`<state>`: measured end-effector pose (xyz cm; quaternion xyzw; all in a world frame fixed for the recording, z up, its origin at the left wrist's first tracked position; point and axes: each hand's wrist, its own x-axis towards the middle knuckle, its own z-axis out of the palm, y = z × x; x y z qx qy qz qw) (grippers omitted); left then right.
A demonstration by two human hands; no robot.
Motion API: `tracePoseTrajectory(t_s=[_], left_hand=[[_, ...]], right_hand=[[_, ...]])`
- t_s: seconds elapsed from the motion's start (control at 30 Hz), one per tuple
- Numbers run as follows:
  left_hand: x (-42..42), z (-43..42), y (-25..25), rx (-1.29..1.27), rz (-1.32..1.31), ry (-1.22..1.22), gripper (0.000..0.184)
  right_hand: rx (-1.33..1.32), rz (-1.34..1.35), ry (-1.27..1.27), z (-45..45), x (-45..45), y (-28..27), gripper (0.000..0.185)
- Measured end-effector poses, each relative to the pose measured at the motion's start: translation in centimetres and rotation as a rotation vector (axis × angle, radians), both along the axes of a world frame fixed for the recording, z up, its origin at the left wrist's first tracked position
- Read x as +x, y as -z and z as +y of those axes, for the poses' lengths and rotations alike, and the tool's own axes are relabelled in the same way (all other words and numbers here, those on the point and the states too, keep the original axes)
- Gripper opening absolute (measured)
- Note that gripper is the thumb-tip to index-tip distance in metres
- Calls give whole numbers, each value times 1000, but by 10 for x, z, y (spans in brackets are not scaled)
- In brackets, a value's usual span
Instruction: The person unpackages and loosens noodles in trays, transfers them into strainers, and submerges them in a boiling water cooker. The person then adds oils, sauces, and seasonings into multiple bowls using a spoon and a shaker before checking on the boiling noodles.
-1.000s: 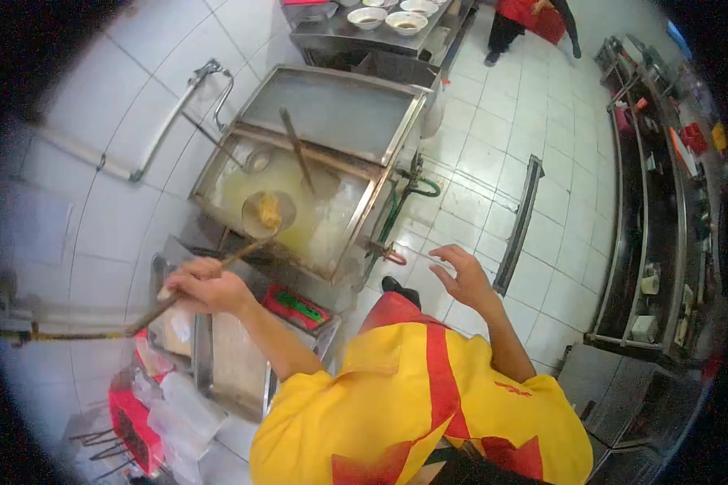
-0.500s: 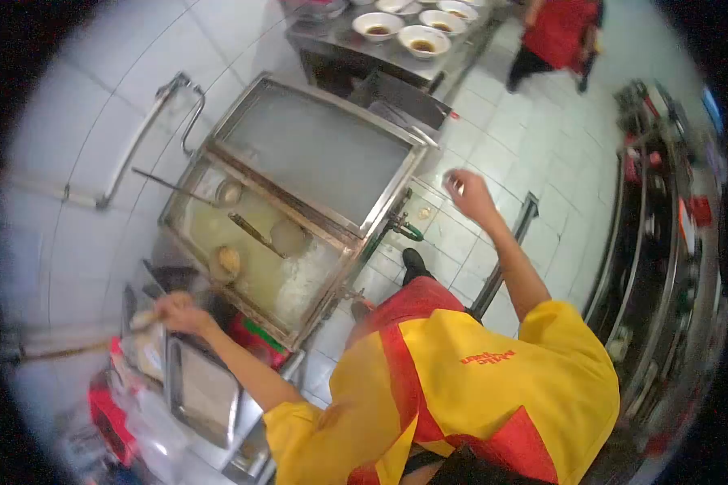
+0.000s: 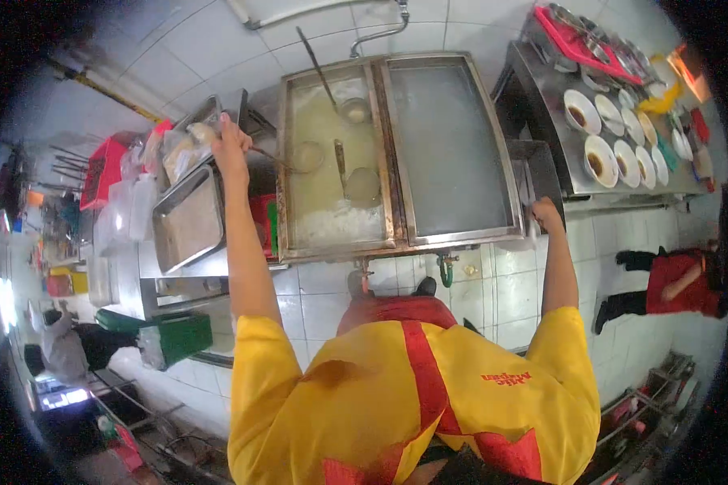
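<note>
My left hand (image 3: 230, 145) is closed around the handle of a noodle strainer (image 3: 307, 157), whose round end dips into the left vat (image 3: 285, 202) of cloudy yellowish liquid. A long-handled ladle (image 3: 354, 110) and another round strainer (image 3: 362, 184) rest in the same vat, with pale foam near the front. Beside the right vat (image 3: 510, 230), my right hand (image 3: 547, 213) is a closed fist at the metal side box (image 3: 546, 153). Long pale utensils stand in that box; what the fingers grip is hidden.
Several white bowls (image 3: 598, 158) with dark sauce stand on the right counter, near a red tray (image 3: 570, 40). A metal tray (image 3: 188, 222) and plastic bags lie left. A person in red (image 3: 675, 283) is at far right; another person (image 3: 61, 347) sits far left.
The view has turned, bringing the vats upright before me. My right hand has gone from over the floor to the side box. My left hand stays at the left vat's side.
</note>
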<state>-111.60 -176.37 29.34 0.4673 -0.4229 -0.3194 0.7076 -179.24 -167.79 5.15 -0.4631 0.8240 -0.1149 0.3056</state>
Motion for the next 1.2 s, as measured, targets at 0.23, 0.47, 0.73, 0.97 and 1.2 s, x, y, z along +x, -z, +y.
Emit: tracePoseTrajectory(t_s=[0.23, 0.47, 0.73, 0.97, 1.2], left_hand=[[-7, 26, 18, 6, -57, 76, 52], [-15, 16, 14, 63, -216, 154, 54], [-62, 37, 15, -136, -392, 155, 52], [-71, 63, 17, -308, -432, 201, 48], [-67, 71, 24, -380, -425, 205, 48]], right_hand=[[-233, 259, -136, 51, 17, -161, 28], [-321, 379, -893, -28, 270, -240, 38], [-768, 560, -1362, -186, 437, -74, 13], [-277, 417, -1344, -151, 455, -157, 31], [-394, 247, -1291, -126, 445, -142, 25]])
